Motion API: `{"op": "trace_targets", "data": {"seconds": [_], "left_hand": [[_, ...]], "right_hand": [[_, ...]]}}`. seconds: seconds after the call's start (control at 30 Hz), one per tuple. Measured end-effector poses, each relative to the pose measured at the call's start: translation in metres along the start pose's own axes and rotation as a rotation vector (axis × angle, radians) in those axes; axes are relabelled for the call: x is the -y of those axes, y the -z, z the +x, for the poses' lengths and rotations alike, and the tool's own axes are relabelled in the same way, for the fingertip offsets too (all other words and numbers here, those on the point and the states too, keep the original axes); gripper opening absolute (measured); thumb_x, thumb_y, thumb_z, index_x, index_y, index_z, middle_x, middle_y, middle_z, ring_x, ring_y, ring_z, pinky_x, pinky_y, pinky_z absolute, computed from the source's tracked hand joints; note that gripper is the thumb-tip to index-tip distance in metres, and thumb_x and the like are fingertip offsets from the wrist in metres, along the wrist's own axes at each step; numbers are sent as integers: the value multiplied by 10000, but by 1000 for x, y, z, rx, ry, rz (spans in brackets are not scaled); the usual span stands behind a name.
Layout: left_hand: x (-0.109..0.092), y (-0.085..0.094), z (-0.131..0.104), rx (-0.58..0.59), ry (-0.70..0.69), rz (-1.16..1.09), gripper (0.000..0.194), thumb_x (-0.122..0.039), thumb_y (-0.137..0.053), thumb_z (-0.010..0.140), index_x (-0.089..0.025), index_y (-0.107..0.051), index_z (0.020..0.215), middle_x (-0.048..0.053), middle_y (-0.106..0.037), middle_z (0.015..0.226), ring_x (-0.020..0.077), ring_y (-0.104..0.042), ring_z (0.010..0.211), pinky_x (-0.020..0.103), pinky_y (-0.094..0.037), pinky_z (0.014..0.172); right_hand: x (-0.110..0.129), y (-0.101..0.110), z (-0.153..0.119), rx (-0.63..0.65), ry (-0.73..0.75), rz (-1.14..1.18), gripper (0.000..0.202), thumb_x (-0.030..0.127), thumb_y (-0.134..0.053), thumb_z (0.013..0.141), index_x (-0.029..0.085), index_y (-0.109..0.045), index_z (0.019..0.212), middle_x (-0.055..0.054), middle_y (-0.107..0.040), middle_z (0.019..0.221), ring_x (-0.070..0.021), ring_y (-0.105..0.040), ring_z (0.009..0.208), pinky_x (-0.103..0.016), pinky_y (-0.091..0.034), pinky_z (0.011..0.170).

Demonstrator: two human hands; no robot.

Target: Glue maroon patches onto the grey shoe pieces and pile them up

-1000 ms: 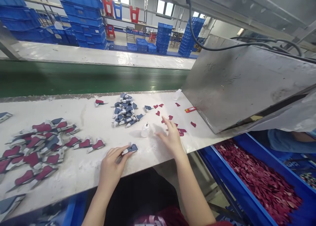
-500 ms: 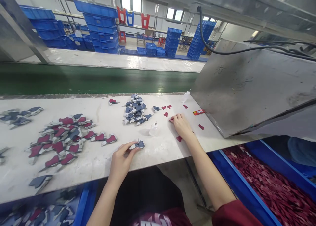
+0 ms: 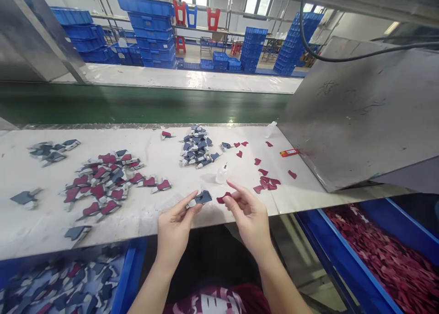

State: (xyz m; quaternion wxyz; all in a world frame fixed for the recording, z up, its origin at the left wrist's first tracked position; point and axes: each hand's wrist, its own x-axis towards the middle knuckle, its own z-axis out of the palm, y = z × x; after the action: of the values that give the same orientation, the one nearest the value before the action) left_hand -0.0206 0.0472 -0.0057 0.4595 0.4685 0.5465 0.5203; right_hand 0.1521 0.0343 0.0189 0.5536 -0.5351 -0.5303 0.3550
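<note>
Near the table's front edge, my left hand [image 3: 177, 222] pinches a blue-grey and white part [image 3: 203, 197] between thumb and fingers. To its right, my right hand [image 3: 249, 213] grips a small dark red piece [image 3: 223, 197] by its end. The two held things are close but apart. A small clear bottle [image 3: 222, 174] with a thin tip stands just behind them. Several loose red pieces [image 3: 269, 183] lie right of the bottle. Behind the bottle is a heap of blue-grey parts [image 3: 196, 145]; a heap of parts with red tops [image 3: 99, 176] lies to the left.
A metal box [image 3: 360, 117] borders the table [image 3: 151, 227] on the right. A green conveyor belt [image 3: 154, 105] runs behind. Blue bins hold red pieces [image 3: 387, 254] at lower right and mixed parts [image 3: 68, 282] at lower left. A red packet [image 3: 289, 153] lies near the metal box.
My right hand has moved left and toward the front edge with a red piece, close to my left hand. Several red pieces it had covered now show. The camera view has shifted.
</note>
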Motion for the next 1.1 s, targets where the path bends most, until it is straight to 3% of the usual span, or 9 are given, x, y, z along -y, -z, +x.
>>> {"op": "trace_targets", "data": {"seconds": [0.07,0.17,0.47,0.67,0.93,1.1], "left_hand": [[-4,0,-5,-6,-35,40,397,-327,-769,773,-194,-741,1147,12,-793,791,230,-772,812,304,-638,800],[-8,1,-10,-1,-95,80,383,-302,-763,781,-197,-736,1148,-18,-770,697,217,-770,751,287,-649,736],[-10,0,-15,-25,-174,122,350,-278,-748,789,-208,-738,1132,-24,-779,756,184,-756,706,282,-650,733],[-9,0,-15,-24,-179,179,360,-286,-751,784,-213,-738,1136,-43,-738,656,146,-708,610,226,-622,632],[0,-2,-14,-16,-187,157,319,-300,-749,779,-231,-765,1090,-16,-777,751,201,-739,673,279,-638,644],[-1,-2,-16,-4,-117,105,341,-303,-774,754,-213,-767,1083,10,-795,830,228,-759,742,299,-652,696]], "right_hand": [[7,-15,-10,-70,-101,134,186,346,-703,869,236,-681,1018,-2,-703,792,-154,-706,721,-260,-545,650],[12,-26,-11,-87,-135,216,153,349,-726,849,207,-669,864,-15,-715,790,-154,-706,722,-260,-550,658],[17,-30,-7,-66,-101,145,108,312,-734,837,209,-700,836,-4,-722,760,-141,-677,694,-247,-513,630],[15,-31,-8,-71,-89,50,103,312,-724,839,209,-713,830,-3,-726,732,-136,-654,667,-241,-469,587],[13,-31,-6,-80,-108,30,113,318,-714,836,206,-721,822,-7,-730,714,-152,-661,668,-264,-505,632],[8,-33,-9,-101,-33,-94,114,324,-689,861,217,-726,855,-6,-728,737,-150,-648,652,-273,-517,624]]}}
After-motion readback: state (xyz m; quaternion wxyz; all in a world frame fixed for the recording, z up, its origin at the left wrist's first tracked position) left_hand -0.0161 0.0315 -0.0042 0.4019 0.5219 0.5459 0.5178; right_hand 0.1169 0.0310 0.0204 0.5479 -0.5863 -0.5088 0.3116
